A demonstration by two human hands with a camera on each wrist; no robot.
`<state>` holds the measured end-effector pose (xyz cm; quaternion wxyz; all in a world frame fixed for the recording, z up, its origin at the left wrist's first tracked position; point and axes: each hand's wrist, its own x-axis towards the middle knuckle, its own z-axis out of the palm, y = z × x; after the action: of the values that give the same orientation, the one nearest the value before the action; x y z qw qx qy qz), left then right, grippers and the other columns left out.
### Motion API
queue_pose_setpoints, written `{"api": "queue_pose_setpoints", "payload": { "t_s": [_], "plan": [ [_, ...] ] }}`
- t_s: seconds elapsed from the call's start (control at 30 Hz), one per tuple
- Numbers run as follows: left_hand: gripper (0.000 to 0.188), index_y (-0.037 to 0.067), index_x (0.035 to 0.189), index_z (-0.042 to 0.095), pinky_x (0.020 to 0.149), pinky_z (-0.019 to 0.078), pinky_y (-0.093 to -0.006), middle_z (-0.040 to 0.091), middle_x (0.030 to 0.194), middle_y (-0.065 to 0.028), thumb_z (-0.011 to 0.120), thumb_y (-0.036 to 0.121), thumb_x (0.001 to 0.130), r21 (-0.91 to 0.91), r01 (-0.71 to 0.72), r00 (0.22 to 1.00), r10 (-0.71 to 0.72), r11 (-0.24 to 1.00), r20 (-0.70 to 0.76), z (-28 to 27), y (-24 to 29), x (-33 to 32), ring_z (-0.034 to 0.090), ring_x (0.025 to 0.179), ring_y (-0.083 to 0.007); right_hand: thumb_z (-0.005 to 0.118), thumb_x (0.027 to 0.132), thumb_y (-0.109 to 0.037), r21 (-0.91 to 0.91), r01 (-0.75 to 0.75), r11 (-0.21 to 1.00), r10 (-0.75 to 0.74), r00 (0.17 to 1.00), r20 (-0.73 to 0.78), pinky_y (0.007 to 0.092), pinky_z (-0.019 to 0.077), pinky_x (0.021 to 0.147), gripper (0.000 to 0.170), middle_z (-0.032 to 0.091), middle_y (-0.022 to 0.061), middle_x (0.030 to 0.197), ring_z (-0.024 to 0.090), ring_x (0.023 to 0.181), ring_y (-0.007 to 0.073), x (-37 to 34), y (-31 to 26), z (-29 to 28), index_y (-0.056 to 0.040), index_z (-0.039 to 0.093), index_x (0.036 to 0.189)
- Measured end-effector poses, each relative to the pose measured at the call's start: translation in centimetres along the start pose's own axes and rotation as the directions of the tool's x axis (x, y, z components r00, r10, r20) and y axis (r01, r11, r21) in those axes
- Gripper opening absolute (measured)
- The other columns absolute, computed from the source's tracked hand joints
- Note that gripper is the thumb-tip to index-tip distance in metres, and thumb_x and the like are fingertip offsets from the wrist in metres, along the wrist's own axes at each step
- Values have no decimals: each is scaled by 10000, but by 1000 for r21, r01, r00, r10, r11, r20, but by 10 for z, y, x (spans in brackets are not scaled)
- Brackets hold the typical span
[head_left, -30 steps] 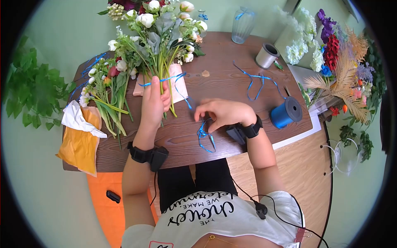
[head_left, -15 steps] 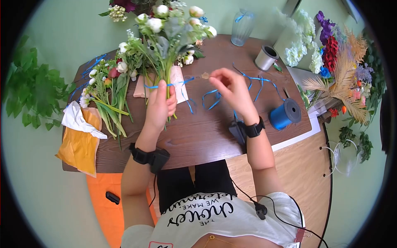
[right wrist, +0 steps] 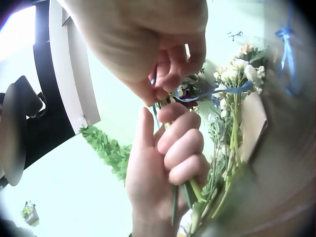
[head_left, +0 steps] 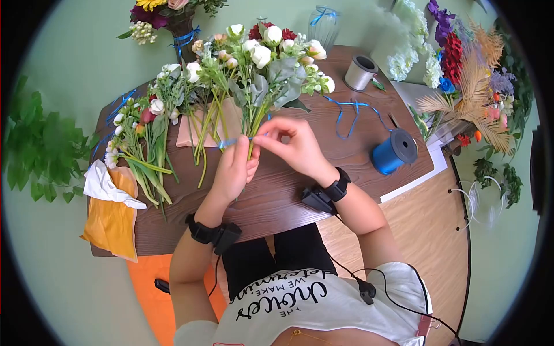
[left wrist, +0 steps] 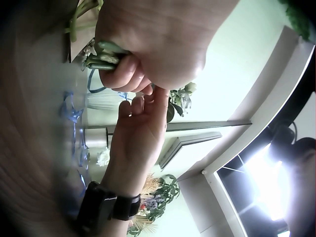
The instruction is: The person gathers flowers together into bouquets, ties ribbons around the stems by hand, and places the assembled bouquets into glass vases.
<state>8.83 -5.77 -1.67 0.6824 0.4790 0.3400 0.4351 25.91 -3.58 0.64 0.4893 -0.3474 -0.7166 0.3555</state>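
In the head view, my left hand (head_left: pixel 232 173) grips the green stems of a bouquet with white flowers (head_left: pixel 261 56); cut stem ends (left wrist: pixel 106 59) poke out below that fist in the left wrist view. A blue ribbon (head_left: pixel 228 143) lies across the stems just above the left thumb. My right hand (head_left: pixel 297 147) has come up against the stems, thumb and index finger pinched together on the ribbon. One ribbon tail (right wrist: pixel 232 90) stretches out sideways past the fingers in the right wrist view. The ribbon's crossing point is hidden behind the fingertips.
A blue ribbon spool (head_left: pixel 394 151) and a silver spool (head_left: pixel 360 74) stand on the right of the table. More flower stems (head_left: pixel 153 173) lie at the left beside a yellow-and-white wrapper (head_left: pixel 109 207). A glass vase (head_left: pixel 323 29) stands at the back.
My right hand rose from the near side of the table, then moved left to the stems. The left hand shifted slightly right with the bouquet, which now leans right.
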Motion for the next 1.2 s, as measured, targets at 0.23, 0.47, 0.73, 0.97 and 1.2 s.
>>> {"api": "queue_pose_setpoints", "payload": {
  "t_s": [0.23, 0.47, 0.73, 0.97, 1.2],
  "plan": [
    [459, 54, 826, 464, 391, 237, -189, 346, 589, 54, 288, 431, 1020, 114, -51, 997, 57, 992, -51, 6, -3, -1, 296, 454, -29, 719, 790, -112, -177, 70, 982, -83, 994, -67, 230, 384, 455, 117, 545, 24, 557, 505, 477, 80, -5, -13, 8, -26, 642, 770],
    [458, 71, 812, 449, 379, 186, -194, 299, 556, 53, 281, 443, 1019, -201, -22, 997, 36, 979, 70, -3, 8, -2, 239, 434, -34, 654, 879, -123, 64, -125, 990, 120, 990, 71, 187, 422, 512, 100, 614, -4, 689, 540, 594, 33, -2, -2, -1, -25, 646, 861],
    [435, 114, 868, 405, 371, 145, -201, 258, 534, 57, 219, 480, 1012, -357, 352, 842, -127, 865, 524, 6, 12, -11, 185, 409, -38, 612, 894, -101, 379, -281, 881, 232, 958, 170, 200, 430, 618, 110, 635, 2, 807, 550, 655, 49, -5, 23, 5, -23, 628, 971],
    [348, 83, 975, 435, 398, 205, -196, 295, 563, 53, 272, 386, 1031, -145, 96, 954, -49, 985, 297, 11, 1, -6, 256, 455, -40, 583, 915, -159, 222, -319, 921, 296, 946, 128, 239, 452, 713, 187, 630, 22, 920, 563, 801, 83, -4, 27, 1, -1, 628, 1004],
    [321, 27, 926, 485, 475, 315, -241, 407, 612, 24, 324, 285, 1032, 357, -162, 971, 213, 920, -110, 5, -8, 4, 363, 500, -70, 642, 892, -187, 23, -229, 973, 230, 972, -53, 202, 407, 522, 211, 597, 0, 678, 512, 577, 33, -1, 20, 1, 5, 601, 815]
  ]
}}
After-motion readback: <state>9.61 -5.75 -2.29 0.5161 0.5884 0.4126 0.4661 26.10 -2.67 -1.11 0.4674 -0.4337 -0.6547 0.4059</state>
